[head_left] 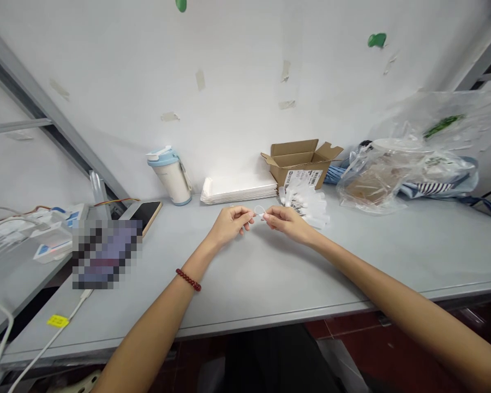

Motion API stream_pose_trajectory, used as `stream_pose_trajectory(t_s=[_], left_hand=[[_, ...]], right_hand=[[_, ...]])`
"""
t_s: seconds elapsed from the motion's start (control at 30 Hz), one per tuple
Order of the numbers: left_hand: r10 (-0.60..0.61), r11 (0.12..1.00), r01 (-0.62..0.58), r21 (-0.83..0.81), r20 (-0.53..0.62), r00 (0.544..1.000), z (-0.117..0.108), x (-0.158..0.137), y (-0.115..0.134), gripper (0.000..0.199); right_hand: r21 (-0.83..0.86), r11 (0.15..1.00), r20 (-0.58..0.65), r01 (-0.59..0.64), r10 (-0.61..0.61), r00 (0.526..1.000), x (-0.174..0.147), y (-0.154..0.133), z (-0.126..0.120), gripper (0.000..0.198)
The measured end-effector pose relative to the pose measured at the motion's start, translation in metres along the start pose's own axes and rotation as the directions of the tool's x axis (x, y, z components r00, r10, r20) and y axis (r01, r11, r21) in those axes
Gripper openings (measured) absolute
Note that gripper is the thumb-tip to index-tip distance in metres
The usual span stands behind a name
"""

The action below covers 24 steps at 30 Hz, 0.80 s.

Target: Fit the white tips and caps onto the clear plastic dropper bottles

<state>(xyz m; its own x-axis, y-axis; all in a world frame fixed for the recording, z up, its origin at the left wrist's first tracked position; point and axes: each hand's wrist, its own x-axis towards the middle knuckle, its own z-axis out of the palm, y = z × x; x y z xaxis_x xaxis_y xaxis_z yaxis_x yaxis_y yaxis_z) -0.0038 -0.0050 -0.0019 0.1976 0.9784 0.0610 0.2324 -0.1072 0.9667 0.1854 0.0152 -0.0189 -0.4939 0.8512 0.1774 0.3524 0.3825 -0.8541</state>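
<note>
A thin white looped cord (259, 208) stretches between my two hands above the grey table. My left hand (232, 222), with a dark red bead bracelet (188, 279) on the wrist, pinches one end between thumb and forefinger. On the other side my right hand (286, 222) is closed on the cord, fingertips pressed together. What exactly lies within the fingertips is too small to make out. Right behind my right hand is a pile of small white and clear pieces (306, 202). A stack of flat white sheets or envelopes (239, 190) lies beyond both hands.
An open cardboard box (300, 164) stands against the wall behind the pile. A cream tumbler with a blue lid (172, 177) is left of the stack. Phones (149, 213), cables and power strips (55, 245) occupy the left; plastic bags (376, 174) and blue cloth the right.
</note>
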Motion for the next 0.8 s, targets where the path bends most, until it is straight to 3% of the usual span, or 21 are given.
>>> stream_pose_trajectory(t_s=[0.8], left_hand=[[-0.001, 1.000, 0.001, -0.027, 0.003, 1.000, 0.0006, -0.0009, 0.0008, 0.025]], right_hand=[[-0.025, 0.999, -0.003, 0.019, -0.019, 1.000, 0.0007, 0.0000, -0.0019, 0.034]])
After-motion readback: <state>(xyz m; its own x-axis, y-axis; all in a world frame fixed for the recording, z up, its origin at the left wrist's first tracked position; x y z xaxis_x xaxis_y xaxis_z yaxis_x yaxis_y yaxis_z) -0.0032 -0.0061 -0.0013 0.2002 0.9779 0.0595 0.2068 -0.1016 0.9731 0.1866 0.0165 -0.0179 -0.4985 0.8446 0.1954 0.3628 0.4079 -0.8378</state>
